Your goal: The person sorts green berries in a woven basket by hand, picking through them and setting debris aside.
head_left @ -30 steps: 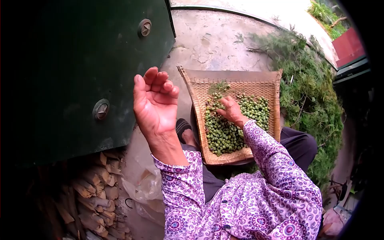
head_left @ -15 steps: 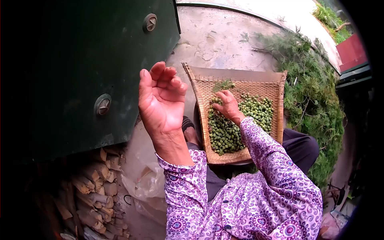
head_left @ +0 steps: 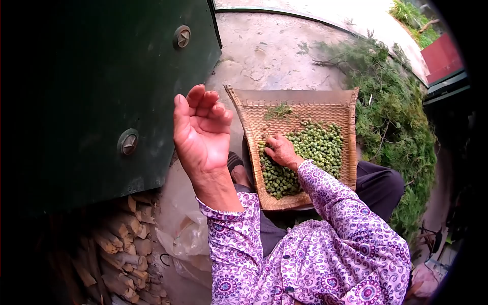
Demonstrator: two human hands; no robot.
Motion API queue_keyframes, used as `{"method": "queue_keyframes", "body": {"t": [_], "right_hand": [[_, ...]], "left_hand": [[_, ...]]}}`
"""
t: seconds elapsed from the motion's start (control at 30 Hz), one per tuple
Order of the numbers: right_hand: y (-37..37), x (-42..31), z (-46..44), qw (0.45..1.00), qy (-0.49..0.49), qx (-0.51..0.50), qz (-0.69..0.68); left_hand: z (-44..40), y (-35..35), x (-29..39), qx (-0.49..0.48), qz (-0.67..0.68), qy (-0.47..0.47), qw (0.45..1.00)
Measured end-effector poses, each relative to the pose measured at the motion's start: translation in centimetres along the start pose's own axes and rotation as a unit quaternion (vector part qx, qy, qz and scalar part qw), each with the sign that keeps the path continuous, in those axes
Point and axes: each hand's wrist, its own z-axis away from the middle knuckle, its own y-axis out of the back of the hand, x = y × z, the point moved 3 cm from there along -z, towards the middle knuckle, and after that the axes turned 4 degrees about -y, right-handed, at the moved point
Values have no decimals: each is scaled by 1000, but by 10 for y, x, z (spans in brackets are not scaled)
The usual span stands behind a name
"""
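Here, the left hand is held unclenched; green pieces are touched by the right hand, its grip indiscernible.

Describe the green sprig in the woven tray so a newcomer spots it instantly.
Find the woven tray just right of the picture's centre. Inside it, beyond the right hand and toward the far edge, lies the green sprig. It is feathery, unlike the small, rounded green pods heaped nearer.
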Motion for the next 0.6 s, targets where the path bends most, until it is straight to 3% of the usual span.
{"method": "queue_keyframes", "body": {"t": [0.03, 0.2, 0.3, 0.33, 0.37, 0.43, 0.6], "right_hand": [[2, -1, 7, 999, 40, -17, 12], [23, -4, 45, 991, 15, -126, -48], [48, 15, 43, 994, 27, -67, -78], [61, 23, 37, 993, -41, -69, -85], [67, 40, 30, 998, -38, -42, -4], [75, 72, 21, 996, -81, 27, 23], [86, 98, -7, 985, -119, 66, 105]], "left_hand": [[1, 1, 0, -5, 2, -1, 1000], [1, -2, -1, -5, -5, 2, 1000], [3, 0, -2, -3, -6, 4, 1000], [3, -1, -1, -10, -5, 3, 1000], [3, -1, -1, -11, -5, 3, 1000], [2, 1, 0, -4, -1, -1, 1000], [1, 3, 3, -5, -4, -2, 1000]]}}
